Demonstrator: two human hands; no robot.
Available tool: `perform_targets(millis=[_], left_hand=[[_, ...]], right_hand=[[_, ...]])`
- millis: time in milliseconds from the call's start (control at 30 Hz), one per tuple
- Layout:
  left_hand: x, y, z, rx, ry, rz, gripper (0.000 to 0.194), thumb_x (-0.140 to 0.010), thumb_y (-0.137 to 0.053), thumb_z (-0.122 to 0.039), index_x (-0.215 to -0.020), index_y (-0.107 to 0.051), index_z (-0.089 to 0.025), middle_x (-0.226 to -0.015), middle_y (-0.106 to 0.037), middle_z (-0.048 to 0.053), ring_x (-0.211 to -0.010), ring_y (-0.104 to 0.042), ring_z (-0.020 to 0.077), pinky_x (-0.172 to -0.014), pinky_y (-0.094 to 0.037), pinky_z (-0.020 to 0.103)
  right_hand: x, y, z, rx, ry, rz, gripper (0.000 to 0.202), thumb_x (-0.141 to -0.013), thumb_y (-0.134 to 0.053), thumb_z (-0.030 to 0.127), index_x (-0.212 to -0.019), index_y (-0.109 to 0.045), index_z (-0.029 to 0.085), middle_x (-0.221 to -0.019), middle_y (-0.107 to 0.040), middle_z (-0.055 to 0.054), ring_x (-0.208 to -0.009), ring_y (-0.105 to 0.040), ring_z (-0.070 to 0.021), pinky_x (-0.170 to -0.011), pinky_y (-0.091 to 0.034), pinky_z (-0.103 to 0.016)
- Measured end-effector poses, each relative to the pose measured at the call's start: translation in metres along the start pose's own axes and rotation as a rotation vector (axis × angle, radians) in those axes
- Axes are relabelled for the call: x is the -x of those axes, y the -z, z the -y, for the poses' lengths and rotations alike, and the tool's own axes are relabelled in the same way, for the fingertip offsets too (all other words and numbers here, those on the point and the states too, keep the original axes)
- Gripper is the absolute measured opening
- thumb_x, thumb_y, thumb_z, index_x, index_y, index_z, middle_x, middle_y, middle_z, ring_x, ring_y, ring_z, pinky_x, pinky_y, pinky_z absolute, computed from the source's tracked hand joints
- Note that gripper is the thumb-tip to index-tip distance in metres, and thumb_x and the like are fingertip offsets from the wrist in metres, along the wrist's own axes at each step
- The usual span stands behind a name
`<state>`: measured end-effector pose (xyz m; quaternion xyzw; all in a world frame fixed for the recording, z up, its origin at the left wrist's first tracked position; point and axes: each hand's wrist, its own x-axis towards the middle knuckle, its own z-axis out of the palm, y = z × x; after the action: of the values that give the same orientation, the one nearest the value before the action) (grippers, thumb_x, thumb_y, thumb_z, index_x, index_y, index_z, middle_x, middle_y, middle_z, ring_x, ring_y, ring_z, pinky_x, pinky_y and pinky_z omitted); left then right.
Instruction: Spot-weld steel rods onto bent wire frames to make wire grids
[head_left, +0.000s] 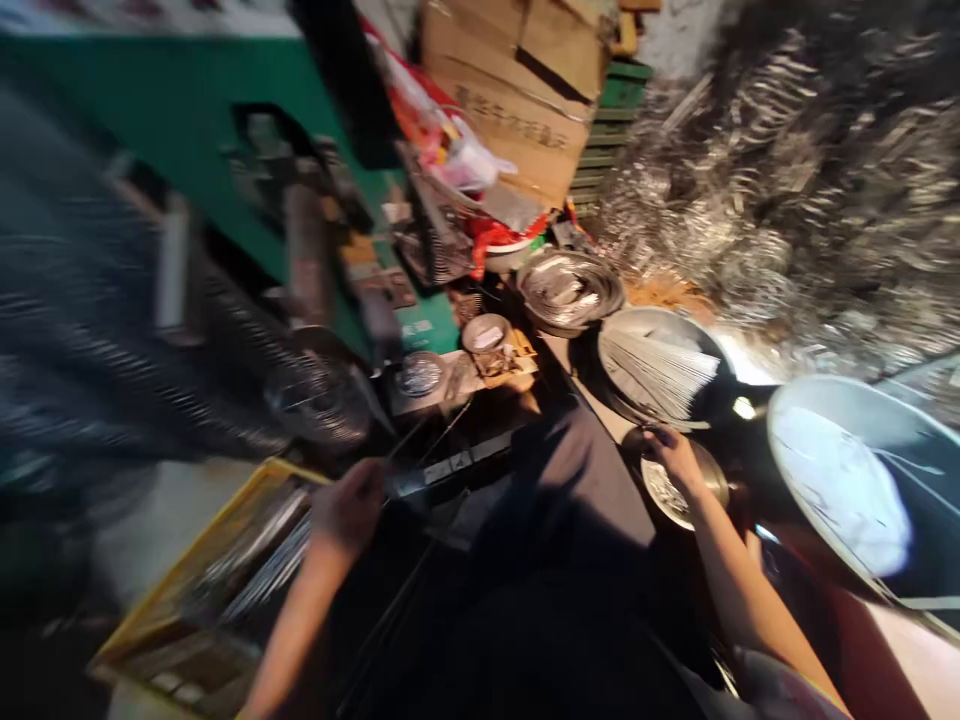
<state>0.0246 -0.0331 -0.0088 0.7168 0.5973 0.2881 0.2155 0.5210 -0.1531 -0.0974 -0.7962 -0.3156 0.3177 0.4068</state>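
Observation:
My left hand [351, 510] is blurred, its fingers curled closed beside a yellow crate [187, 563] that holds thin metal rods [270, 575]. Thin dark lines like rods or wires rise near its fingertips, but whether they are in its grip is unclear. Over at the right, my right hand [681, 465] reaches across a round metal bowl [718, 480] with small shiny metal pieces [664, 495] inside. Its fingertips are pinched around something small and dark by the bowl's far rim. My dark-clothed lap lies between the two hands.
A green machine [187, 90] stands at left. Beyond my right hand are a basin [726, 350] of fanned thin strips [664, 370] and coiled metal [566, 285]. A large tub [784, 470] sits right, below piled metal coils [750, 200]. Behind is a cardboard box [502, 110].

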Motion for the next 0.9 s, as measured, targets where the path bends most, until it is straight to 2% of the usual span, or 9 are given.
perform_targets(millis=[100,167,333,467,533,600,733,800,900], left_hand=[[0.001,0.010,0.012,-0.094,-0.057,0.011,0.023,-0.088,-0.052,-0.032,-0.073,-0.064,-0.020,-0.052,-0.057,0.000,-0.047,-0.050,0.0138,-0.051,-0.029,0.024],[0.000,0.013,0.015,-0.102,-0.061,0.016,0.026,-0.090,-0.048,-0.033,-0.071,-0.062,-0.021,-0.053,-0.057,0.001,-0.048,-0.051,0.0149,-0.052,-0.028,0.026],[0.002,0.020,0.024,-0.071,-0.024,-0.008,0.031,-0.093,-0.043,-0.037,-0.070,-0.056,-0.022,-0.051,-0.051,-0.001,-0.048,-0.050,0.0150,-0.053,-0.028,0.026],[0.003,0.021,0.031,-0.046,-0.017,-0.023,0.032,-0.094,-0.043,-0.037,-0.070,-0.055,-0.022,-0.051,-0.051,-0.001,-0.047,-0.048,0.0142,-0.054,-0.028,0.026],[0.003,0.019,0.032,-0.026,-0.014,-0.035,0.031,-0.094,-0.043,-0.037,-0.071,-0.056,-0.022,-0.053,-0.053,-0.001,-0.049,-0.050,0.0144,-0.055,-0.029,0.026],[0.004,0.016,0.032,-0.002,-0.007,-0.060,0.030,-0.094,-0.042,-0.037,-0.071,-0.055,-0.022,-0.055,-0.053,0.000,-0.050,-0.051,0.0146,-0.055,-0.029,0.026],[0.010,0.010,0.028,0.042,0.015,-0.130,0.030,-0.096,-0.041,-0.036,-0.073,-0.053,-0.022,-0.057,-0.054,0.000,-0.051,-0.051,0.0144,-0.055,-0.031,0.026],[0.014,0.009,0.026,0.066,0.021,-0.160,0.029,-0.097,-0.041,-0.035,-0.075,-0.054,-0.022,-0.060,-0.056,0.000,-0.053,-0.053,0.0145,-0.057,-0.032,0.026],[0.019,0.008,0.024,0.095,0.040,-0.204,0.029,-0.098,-0.040,-0.035,-0.079,-0.056,-0.021,-0.063,-0.057,0.000,-0.056,-0.054,0.0145,-0.059,-0.035,0.025]], right_hand=[[-0.008,-0.030,0.035,-0.169,0.084,0.140,0.047,-0.073,-0.069,0.056,-0.101,-0.064,0.019,-0.080,-0.070,-0.006,-0.067,-0.065,-0.0203,-0.061,-0.054,-0.032],[-0.011,-0.048,0.057,-0.148,0.144,0.211,0.050,-0.073,-0.069,0.061,-0.101,-0.063,0.020,-0.080,-0.069,-0.007,-0.064,-0.064,-0.0206,-0.060,-0.053,-0.033],[-0.001,-0.072,0.108,0.326,0.476,0.118,0.045,-0.082,-0.057,0.066,-0.087,-0.064,0.022,-0.073,-0.069,-0.008,-0.061,-0.062,-0.0225,-0.060,-0.046,-0.033],[0.007,-0.098,0.149,0.408,0.619,0.105,0.043,-0.087,-0.051,0.064,-0.082,-0.064,0.023,-0.067,-0.066,-0.005,-0.057,-0.055,-0.0190,-0.059,-0.042,-0.031],[0.012,-0.127,0.167,0.300,0.610,0.161,0.043,-0.085,-0.055,0.064,-0.077,-0.064,0.022,-0.070,-0.068,-0.005,-0.064,-0.058,-0.0192,-0.064,-0.044,-0.030],[0.021,-0.166,0.182,0.106,0.528,0.303,0.044,-0.082,-0.061,0.063,-0.071,-0.064,0.021,-0.073,-0.070,-0.006,-0.070,-0.061,-0.0199,-0.066,-0.047,-0.029],[0.051,-0.254,0.201,-0.296,0.248,0.618,0.042,-0.072,-0.070,0.059,-0.077,-0.065,0.018,-0.074,-0.071,-0.007,-0.060,-0.058,-0.0155,-0.050,-0.045,-0.024],[0.067,-0.287,0.211,-0.414,0.172,0.649,0.040,-0.071,-0.072,0.056,-0.076,-0.064,0.018,-0.071,-0.069,-0.005,-0.057,-0.056,-0.0124,-0.046,-0.042,-0.020],[0.086,-0.314,0.228,-0.529,0.129,0.649,0.037,-0.070,-0.072,0.053,-0.071,-0.062,0.018,-0.064,-0.063,0.000,-0.052,-0.051,-0.0094,-0.043,-0.038,-0.018]])
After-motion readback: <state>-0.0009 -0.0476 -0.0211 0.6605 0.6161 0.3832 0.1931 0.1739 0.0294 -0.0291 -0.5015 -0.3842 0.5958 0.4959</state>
